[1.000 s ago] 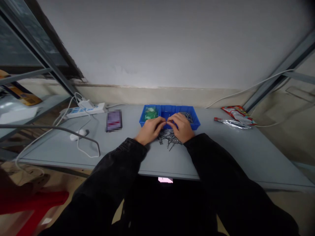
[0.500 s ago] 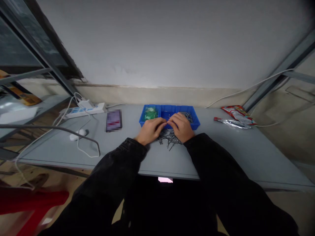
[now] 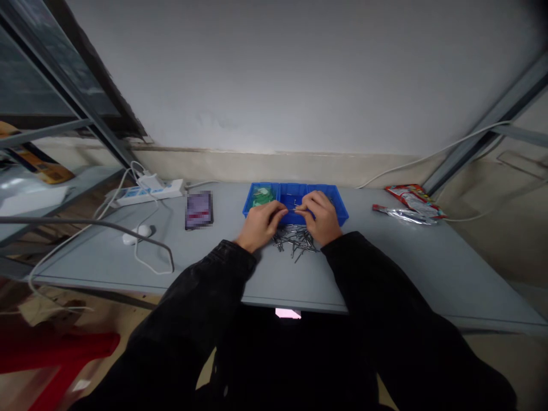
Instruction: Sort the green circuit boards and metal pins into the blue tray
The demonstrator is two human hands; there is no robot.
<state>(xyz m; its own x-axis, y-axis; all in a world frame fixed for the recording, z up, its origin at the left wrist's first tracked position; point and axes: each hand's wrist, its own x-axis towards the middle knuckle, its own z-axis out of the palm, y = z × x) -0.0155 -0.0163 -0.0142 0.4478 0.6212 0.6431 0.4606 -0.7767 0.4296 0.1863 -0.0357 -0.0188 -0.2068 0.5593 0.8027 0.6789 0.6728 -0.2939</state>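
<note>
Only the head view to go on here, so: both hands are up at the near edge of the blue tray (image 3: pixel 249 213), fingertips almost meeting. The left hand (image 3: pixel 259 226) and the right hand (image 3: pixel 322 219) each look pinched onto one end of a thin metal piece (image 3: pixel 295 210), held just over the tray's middle compartment. It's tiny in the frame, so I can't tell what exactly they're doing to it. Right below the hands, on the grey table (image 3: pixel 385 257), sits a loose pile of metal pins (image 3: pixel 296 240), touching the near side of the tray or just beside it. As for how far along it is, my guess is somewhere in the middle or earlier: the pile looks pretty full, the middle compartment looks mostly bare blue, and the left one holds some green parts (image 3: pixel 261 197). The right compartment is mostly hidden behind the right hand, so no idea how much is in there. So plenty of pins left to go, from what I can see. Other stuff around: a phone (image 3: pixel 198 209) to the left of the tray, a white power strip (image 3: pixel 145 193) further left at the far edge, a small white gadget (image 3: pixel 137 231) with a cable, and some snack wrappers (image 3: pixel 409 202) well off to the right.
</note>
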